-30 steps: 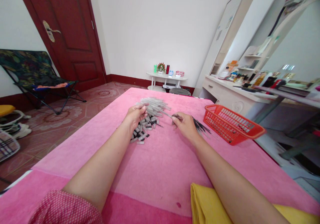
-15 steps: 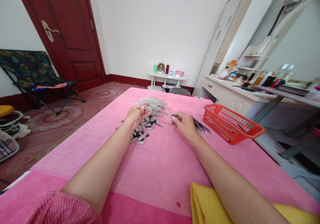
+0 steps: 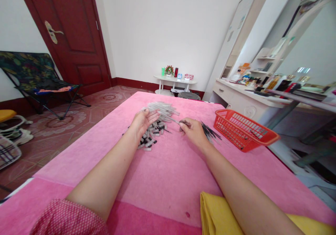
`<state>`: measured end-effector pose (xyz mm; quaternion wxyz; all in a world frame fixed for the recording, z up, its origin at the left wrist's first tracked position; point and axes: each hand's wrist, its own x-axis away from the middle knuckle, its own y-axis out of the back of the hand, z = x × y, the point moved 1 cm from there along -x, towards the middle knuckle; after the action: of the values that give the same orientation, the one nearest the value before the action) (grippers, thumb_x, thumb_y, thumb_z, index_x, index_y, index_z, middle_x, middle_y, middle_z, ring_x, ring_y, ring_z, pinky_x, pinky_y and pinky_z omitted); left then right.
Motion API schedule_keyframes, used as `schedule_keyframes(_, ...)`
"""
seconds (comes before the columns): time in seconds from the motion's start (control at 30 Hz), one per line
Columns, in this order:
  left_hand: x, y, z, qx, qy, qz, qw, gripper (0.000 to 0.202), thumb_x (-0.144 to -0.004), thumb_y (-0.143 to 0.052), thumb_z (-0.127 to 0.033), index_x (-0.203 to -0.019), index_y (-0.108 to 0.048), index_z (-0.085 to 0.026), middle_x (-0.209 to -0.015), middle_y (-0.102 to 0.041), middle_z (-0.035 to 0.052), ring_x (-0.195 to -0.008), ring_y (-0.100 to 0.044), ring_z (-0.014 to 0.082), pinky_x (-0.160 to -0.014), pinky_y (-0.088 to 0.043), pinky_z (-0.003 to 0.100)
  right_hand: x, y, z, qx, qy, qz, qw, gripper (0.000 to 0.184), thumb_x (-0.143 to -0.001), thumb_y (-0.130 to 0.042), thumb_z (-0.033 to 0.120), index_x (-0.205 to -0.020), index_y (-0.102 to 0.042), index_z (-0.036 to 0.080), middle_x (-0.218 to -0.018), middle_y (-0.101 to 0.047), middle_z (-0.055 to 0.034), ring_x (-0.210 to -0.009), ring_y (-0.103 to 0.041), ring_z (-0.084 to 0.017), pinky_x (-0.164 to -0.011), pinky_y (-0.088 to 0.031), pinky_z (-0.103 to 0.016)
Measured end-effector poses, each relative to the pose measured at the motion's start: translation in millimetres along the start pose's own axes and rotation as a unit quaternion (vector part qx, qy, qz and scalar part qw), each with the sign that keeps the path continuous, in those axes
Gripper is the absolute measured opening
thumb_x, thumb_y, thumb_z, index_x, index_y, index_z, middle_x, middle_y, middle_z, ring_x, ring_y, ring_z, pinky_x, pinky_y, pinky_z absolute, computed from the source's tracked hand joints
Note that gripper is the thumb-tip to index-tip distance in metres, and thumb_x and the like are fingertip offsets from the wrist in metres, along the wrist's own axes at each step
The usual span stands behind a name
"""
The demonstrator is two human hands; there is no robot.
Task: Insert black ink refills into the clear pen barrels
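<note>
My right hand pinches one end of a slim, see-through pen barrel, which slants up and left toward my other hand. My left hand has its fingers stretched out, palm turned up, close to the barrel's far end; whether they touch, I cannot tell. Behind them lies a pile of clear pen barrels. Under and beside my left hand is a heap of small black and whitish pen caps. Thin black pen refills lie just right of my right hand.
A red plastic basket stands on the pink cloth at the right. Folded yellow fabric lies at the near right under my forearm. A dressing table with bottles stands beyond the basket.
The fingers of my left hand have opened out from a curled pinch near the barrel's end. My right hand has hardly moved and keeps the pen barrel.
</note>
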<state>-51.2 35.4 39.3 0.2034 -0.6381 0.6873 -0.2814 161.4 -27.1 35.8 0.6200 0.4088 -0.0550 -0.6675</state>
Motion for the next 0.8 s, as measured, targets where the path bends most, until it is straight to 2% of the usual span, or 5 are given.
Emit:
schedule_keyframes(0.33, 12, -16.3, 7, -0.066, 0.001, 0.031, 0.997, 0.014, -0.088, -0.038, -0.014, -0.082, -0.05, -0.011, -0.086, -0.068, 0.016, -0.075, -0.068, 0.0197, -0.074, -0.053, 0.035, 0, 0, 2, 0.035, -0.001, 0.022, 0.999, 0.017, -0.08, -0.048, 0.024, -0.074, -0.062, 0.016, -0.064, -0.063, -0.002, -0.058, -0.057, -0.013, -0.056, -0.04, -0.022)
schedule_keyframes(0.53, 15, -16.7, 9, -0.112, -0.005, 0.003, 0.994, 0.006, -0.078, -0.06, -0.013, -0.076, -0.054, -0.013, -0.085, -0.069, 0.0104, -0.069, -0.067, 0.0165, -0.07, -0.052, 0.03, -1, 6, 0, 0.056, 0.011, -0.01, 0.998, 0.016, -0.08, -0.048, 0.025, -0.078, -0.062, 0.017, -0.066, -0.063, -0.0019, -0.058, -0.057, -0.013, -0.055, -0.04, -0.022)
schedule_keyframes(0.67, 10, -9.8, 8, -0.083, 0.009, -0.027, 0.996, 0.01, -0.07, -0.068, -0.011, -0.075, -0.058, -0.012, -0.076, -0.069, 0.0054, -0.063, -0.065, 0.0122, -0.065, -0.052, 0.024, -2, 13, 6, 0.072, 0.023, -0.036, 0.996, 0.019, -0.082, -0.047, 0.026, -0.082, -0.063, 0.018, -0.069, -0.063, -0.002, -0.06, -0.057, -0.013, -0.056, -0.039, -0.022)
schedule_keyframes(0.8, 5, -7.5, 11, -0.02, 0.037, -0.015, 0.999, 0.01, -0.072, -0.065, -0.008, -0.075, -0.057, -0.013, -0.07, -0.067, 0.0024, -0.062, -0.064, 0.0106, -0.065, -0.051, 0.022, -1, 16, 15, 0.116, 0.037, -0.05, 0.991, 0.02, -0.083, -0.046, 0.027, -0.081, -0.064, 0.019, -0.067, -0.063, -0.002, -0.062, -0.057, -0.015, -0.059, -0.039, -0.022)
